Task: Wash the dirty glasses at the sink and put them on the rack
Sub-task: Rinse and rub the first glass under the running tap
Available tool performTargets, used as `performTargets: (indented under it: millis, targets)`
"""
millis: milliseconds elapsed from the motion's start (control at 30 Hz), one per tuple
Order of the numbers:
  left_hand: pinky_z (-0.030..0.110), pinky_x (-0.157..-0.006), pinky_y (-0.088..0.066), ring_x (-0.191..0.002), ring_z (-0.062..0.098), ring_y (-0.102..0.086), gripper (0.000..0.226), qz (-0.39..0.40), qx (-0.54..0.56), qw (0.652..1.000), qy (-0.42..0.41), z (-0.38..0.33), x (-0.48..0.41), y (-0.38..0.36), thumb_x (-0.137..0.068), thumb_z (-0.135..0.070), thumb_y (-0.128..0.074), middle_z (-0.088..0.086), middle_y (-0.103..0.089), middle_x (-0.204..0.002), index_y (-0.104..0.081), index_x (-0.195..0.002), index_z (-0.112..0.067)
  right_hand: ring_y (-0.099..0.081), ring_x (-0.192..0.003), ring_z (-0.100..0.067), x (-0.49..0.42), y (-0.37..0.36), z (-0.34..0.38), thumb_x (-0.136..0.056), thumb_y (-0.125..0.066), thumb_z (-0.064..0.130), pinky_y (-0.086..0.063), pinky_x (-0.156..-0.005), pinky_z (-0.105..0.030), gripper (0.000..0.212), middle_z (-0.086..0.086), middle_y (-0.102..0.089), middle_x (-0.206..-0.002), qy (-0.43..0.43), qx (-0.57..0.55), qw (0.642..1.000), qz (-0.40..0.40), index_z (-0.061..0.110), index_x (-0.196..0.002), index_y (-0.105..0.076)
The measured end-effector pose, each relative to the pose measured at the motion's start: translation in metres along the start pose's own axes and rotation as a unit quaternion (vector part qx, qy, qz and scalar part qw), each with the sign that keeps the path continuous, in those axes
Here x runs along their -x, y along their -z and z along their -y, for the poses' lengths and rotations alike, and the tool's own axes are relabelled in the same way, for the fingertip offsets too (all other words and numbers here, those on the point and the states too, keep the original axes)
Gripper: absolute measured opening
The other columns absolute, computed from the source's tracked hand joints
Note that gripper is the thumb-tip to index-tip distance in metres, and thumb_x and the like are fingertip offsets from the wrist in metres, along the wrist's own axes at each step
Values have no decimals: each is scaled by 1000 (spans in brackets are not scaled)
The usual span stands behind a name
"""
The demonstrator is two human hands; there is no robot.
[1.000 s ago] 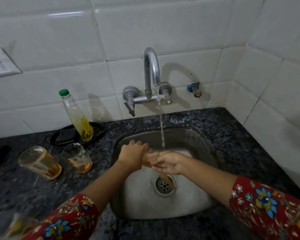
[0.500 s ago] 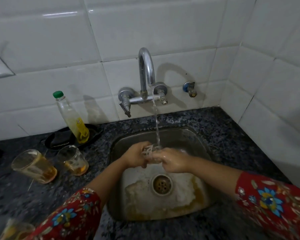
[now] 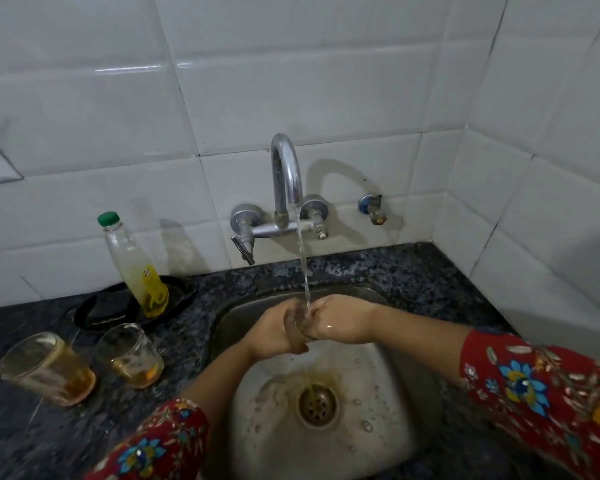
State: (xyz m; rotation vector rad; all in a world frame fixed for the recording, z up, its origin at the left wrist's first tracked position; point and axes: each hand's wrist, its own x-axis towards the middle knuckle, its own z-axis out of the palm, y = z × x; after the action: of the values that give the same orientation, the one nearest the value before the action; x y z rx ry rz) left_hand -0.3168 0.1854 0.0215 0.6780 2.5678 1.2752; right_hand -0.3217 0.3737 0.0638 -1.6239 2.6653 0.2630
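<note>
Clear glass held over the steel sink, under the tap's stream, clamped between left hand and right hand, fingers wrapped round its wall. Likely light, rigid, brittle and slick when wet; best gripped round the middle, not the rim. Left on the speckled granite counter: two tilted glasses with amber dregs, beside a green-capped plastic bottle.

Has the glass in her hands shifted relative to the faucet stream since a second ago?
Yes. The glass has turned upright under the stream; earlier it tipped toward the drain.
</note>
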Motion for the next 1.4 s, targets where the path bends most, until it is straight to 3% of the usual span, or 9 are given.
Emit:
performTargets:
  millis: [100,267,467,633,767,933,1167,1300,1400]
  targets:
    - [40,-95,-51,-108,16,-63,68,3,16,1000,22,0,0,-2,-50,-32,-80,3,-66,-115,-64,-113,-14,-63,-102,-24,6,8,-3,-91,-53,17,-48,-96,-36,21,-5,-71,-105,76,50,996,-1,12,-102,-71]
    - [28,-84,-52,-97,7,-64,47,-165,21,986,20,-13,5,-20,-67,-22,-76,-16,-66,-100,-54,-103,-40,-58,-76,-22,-12,15,16,-93,-54,25,-48,-76,-42,25,-9,-64,-82,-162,-324,932,-6,9,-77,-63]
    - [33,-92,-52,-104,6,-63,53,-50,38,998,3,-14,0,-6,-57,-35,-75,-9,-67,-108,-63,-108,-26,-62,-98,-30,3,14,-3,-92,-50,8,-48,-90,-36,19,-13,-68,-106,-6,42,997,64,5,-101,-67]
    - [24,-80,-53,-93,-2,-63,43,-155,51,985,49,-11,2,-25,-68,-24,-81,-13,-67,-100,-57,-102,-37,-60,-84,-26,-12,20,12,-86,-56,13,-50,-75,-39,9,-6,-63,-90,-118,-140,979,89,11,-87,-65]
    - [7,-83,-45,-99,-9,-60,61,-34,40,998,37,2,-10,-11,-62,-13,-86,-11,-64,-114,-62,-119,-16,-67,-87,-23,-3,20,-6,-74,-74,6,-55,-81,-31,13,-6,-72,-90,12,74,997,18,9,-86,-73]
    - [33,-91,-53,-102,13,-65,68,-63,8,996,55,-15,-28,-22,-49,-35,-77,-3,-69,-108,-62,-114,-19,-59,-105,-26,-21,32,5,-86,-58,8,-46,-85,-32,26,-10,-63,-116,-233,-137,941,202,8,-110,-66]
    - [16,-81,-50,-98,13,-62,64,-8,83,995,48,-12,-20,-12,-60,-12,-87,9,-67,-113,-59,-117,-10,-52,-123,-24,-4,18,-3,-96,-45,10,-36,-108,-34,30,-7,-62,-126,-75,92,985,124,7,-120,-62]
    - [34,-86,-55,-98,8,-67,43,-132,83,987,26,-13,-10,-30,-64,-25,-79,-6,-71,-102,-62,-103,-32,-57,-101,-26,-21,39,18,-87,-54,3,-41,-77,-30,26,-10,-62,-114,-178,-91,962,188,5,-111,-65]
    - [31,-89,-54,-102,5,-66,40,-131,91,987,34,-10,-10,-27,-70,-29,-79,-10,-70,-104,-62,-105,-36,-56,-98,-24,-20,49,16,-89,-53,7,-42,-78,-30,23,-5,-61,-106,-166,-104,962,190,6,-108,-66]
